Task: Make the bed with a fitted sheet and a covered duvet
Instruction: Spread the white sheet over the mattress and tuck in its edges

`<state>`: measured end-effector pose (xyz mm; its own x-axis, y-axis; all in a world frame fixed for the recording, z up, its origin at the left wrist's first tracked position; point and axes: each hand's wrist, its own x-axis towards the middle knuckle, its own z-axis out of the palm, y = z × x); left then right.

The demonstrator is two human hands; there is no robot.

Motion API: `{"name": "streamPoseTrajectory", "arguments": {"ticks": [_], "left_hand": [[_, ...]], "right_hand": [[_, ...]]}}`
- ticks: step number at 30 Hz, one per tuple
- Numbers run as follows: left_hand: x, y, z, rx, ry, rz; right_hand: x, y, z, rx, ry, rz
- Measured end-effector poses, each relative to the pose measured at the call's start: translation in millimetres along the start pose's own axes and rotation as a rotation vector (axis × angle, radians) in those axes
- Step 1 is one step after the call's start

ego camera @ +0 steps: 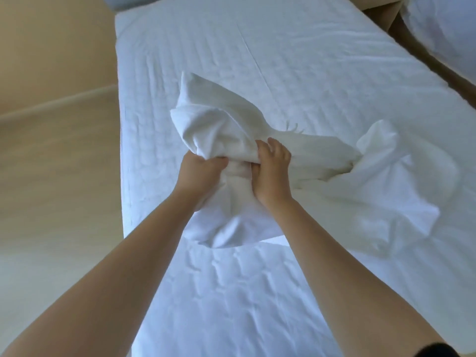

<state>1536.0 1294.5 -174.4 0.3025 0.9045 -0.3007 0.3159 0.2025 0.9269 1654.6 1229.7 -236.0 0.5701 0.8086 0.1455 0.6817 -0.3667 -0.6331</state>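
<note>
Bunched sheet [219, 119] blocks mattress [231, 47] middle; far half, near end open; floor [51, 176] left open.

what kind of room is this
Most likely a bedroom, perhaps a hotel or guest room. A bed with a quilted white mattress fills the view, a second bed with white bedding shows at the top right, and the left hand and right hand grip a bunched white sheet.

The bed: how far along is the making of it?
Done: little; the quilted mattress lies uncovered. In hand: left hand and right hand grip a bunched white sheet. Left: spreading and tucking it, then the whole duvet step.
</note>
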Motion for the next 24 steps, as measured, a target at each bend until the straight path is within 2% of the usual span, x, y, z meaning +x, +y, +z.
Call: {"name": "streamPoseTrajectory", "arguments": {"ticks": [5, 8, 10, 12, 13, 15, 17, 20, 22, 24], "left_hand": [[32, -33, -103, 0.078, 0.041, -0.064], [76, -74, -169, 0.336, 0.056, -0.121], [104, -111, -196, 0.732, 0.01, -0.113], [121, -150, -205, 0.981, -0.126, 0.019], [124, -169, -207, 1.021, -0.22, 0.114], [122, -201, -208, 1.005, -0.43, 0.328], [115, -216, -209, 0.95, -0.581, 0.453], [114, -219, -216, 0.896, -0.708, 0.581], [120, -214, -221, 0.755, -0.736, 0.552], [126, -205, -224, 0.596, -0.686, 0.39]], "right_hand": [[-6, -68, 67, 0.033, -0.104, -0.062], [-14, -107, 127, 0.014, -0.209, 0.011], [-17, -129, 176, 0.056, -0.276, 0.176], [-17, -152, 217, 0.35, -0.283, 0.461], [-16, -161, 235, 0.517, -0.238, 0.604], [-11, -171, 265, 0.607, -0.202, 0.803], [-9, -168, 281, 0.489, -0.198, 0.924], [-13, -158, 277, 0.463, 0.046, 1.088], [-16, -153, 266, 0.522, 0.174, 1.16], [-19, -151, 252, 0.651, 0.326, 1.234]]}}
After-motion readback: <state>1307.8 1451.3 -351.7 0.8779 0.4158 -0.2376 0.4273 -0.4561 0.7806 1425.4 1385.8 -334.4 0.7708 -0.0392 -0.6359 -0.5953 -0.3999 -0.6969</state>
